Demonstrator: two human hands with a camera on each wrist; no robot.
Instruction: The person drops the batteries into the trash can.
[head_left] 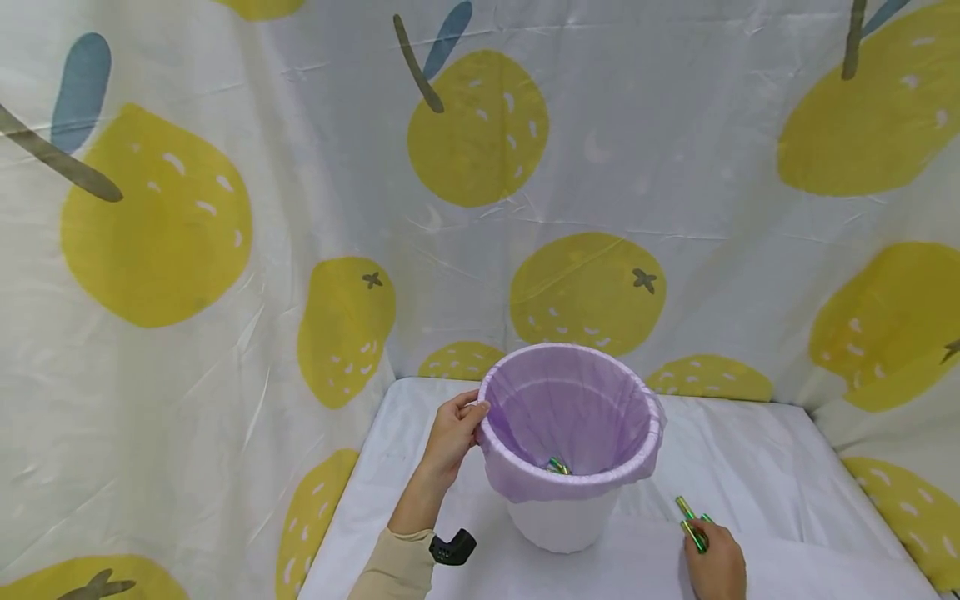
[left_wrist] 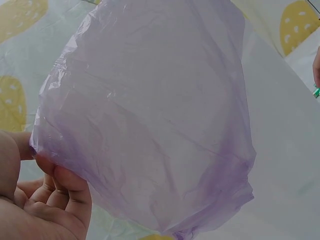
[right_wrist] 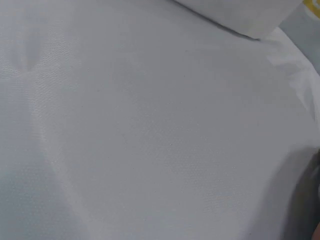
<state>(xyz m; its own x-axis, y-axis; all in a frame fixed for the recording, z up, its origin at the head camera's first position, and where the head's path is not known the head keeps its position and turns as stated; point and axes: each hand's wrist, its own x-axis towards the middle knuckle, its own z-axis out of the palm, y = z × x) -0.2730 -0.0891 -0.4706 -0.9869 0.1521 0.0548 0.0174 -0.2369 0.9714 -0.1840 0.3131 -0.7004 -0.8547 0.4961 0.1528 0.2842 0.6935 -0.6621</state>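
A white trash can (head_left: 562, 527) stands on the table with a purple liner bag (head_left: 517, 479) folded over its rim. My left hand (head_left: 452, 435) grips the rim on its left side, thumb on the bag; in the left wrist view the fingers curl at the bag's edge. Inside the can lie a few shiny green and gold batteries (head_left: 558, 466). Right of the can, my right hand (head_left: 716, 562) holds small green batteries (head_left: 693, 537) at its fingertips, low over the table. How many it grips is hard to tell. The right wrist view barely shows this hand.
A white cloth covers the table (head_left: 780, 475). Behind and on both sides hangs a white curtain (head_left: 637, 108) printed with yellow fruit. A black camera mount (head_left: 453, 547) sits on the left wrist. The can stands between the two hands.
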